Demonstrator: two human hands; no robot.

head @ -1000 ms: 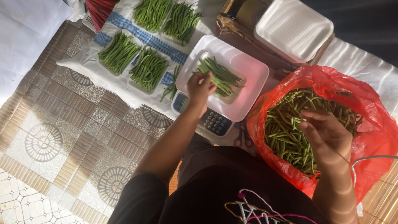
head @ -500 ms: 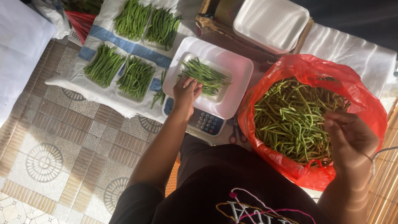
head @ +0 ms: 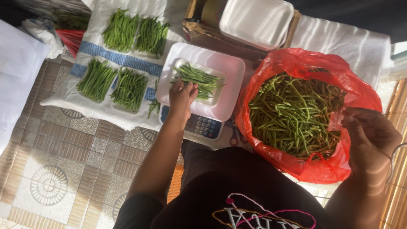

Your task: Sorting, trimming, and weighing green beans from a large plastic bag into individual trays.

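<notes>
My left hand [head: 182,95] rests on a small bundle of green beans [head: 198,79] lying in a white foam tray [head: 218,97] on top of a white kitchen scale [head: 231,72]. Its fingers curl over the near ends of the beans. My right hand [head: 369,133] hovers at the right edge of a red plastic bag [head: 296,63] full of loose green beans [head: 292,114], its fingers bent near the bag's rim with nothing clearly held.
Several foam trays filled with green beans [head: 114,76] lie on a white cloth [head: 97,110] to the left of the scale. A stack of unused white foam trays [head: 256,19] sits in a cardboard box [head: 199,27] behind it. Patterned floor tiles [head: 55,165] lie at lower left.
My left hand has stayed on the beans on the scale. My right hand drew back from over the bag's beans to its right edge. The camera view shifted, so everything sits lower in view.
</notes>
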